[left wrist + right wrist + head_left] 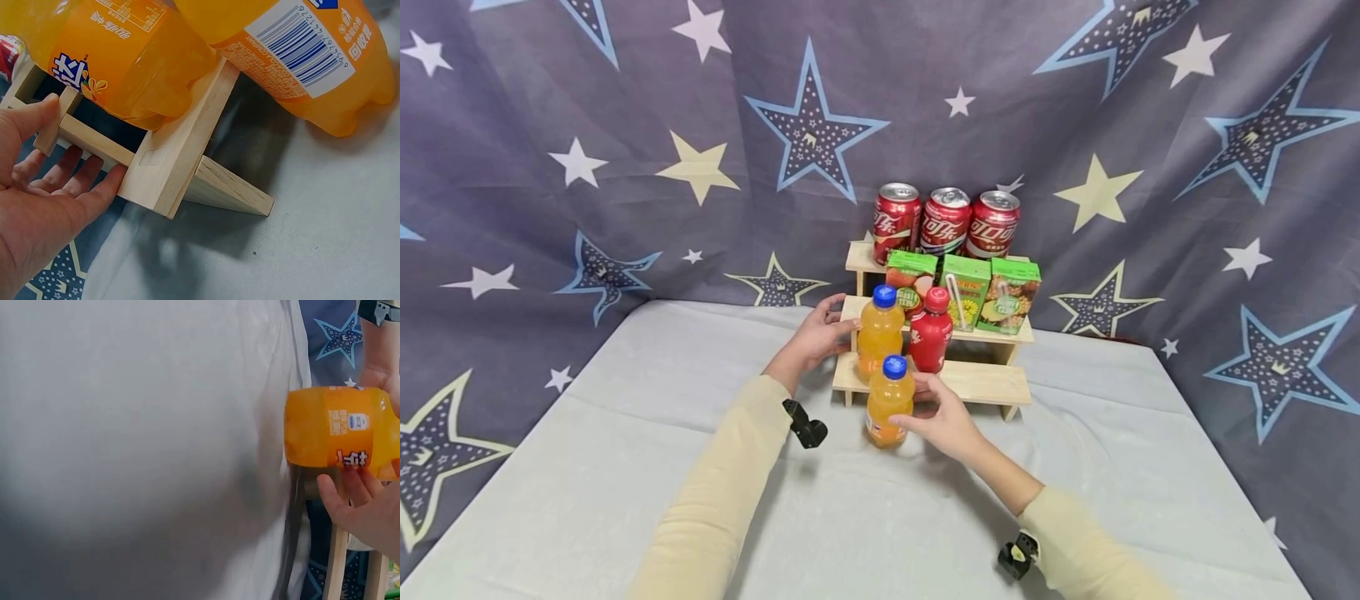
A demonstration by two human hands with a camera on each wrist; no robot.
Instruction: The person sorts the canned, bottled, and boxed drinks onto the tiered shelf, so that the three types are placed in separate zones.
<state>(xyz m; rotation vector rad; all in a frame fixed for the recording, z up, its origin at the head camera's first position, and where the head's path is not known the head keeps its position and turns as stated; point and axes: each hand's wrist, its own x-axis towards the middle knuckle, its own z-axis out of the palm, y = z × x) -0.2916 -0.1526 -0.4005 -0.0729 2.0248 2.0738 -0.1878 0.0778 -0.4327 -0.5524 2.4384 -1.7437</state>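
Observation:
My left hand (820, 333) grips the left side of a wooden three-step display stand (977, 382); in the left wrist view its thumb lies on a side piece, other fingers beneath. My right hand (946, 417) is beside the right of an orange soda bottle (887, 408) with a blue cap, before the lowest step. In the right wrist view its fingertips (357, 487) are right at the bottle's label, while the thumb is apart from it. Another orange soda bottle (880, 337) stands on the lowest step, next to a red bottle (930, 333).
Several green-topped drink cartons (966, 292) line the middle step, one with a straw on its front. Red cola cans (945, 223) stand on the top step. A pale cloth (625, 467) covers the table, and a star-patterned curtain (925, 50) hangs behind and at both sides.

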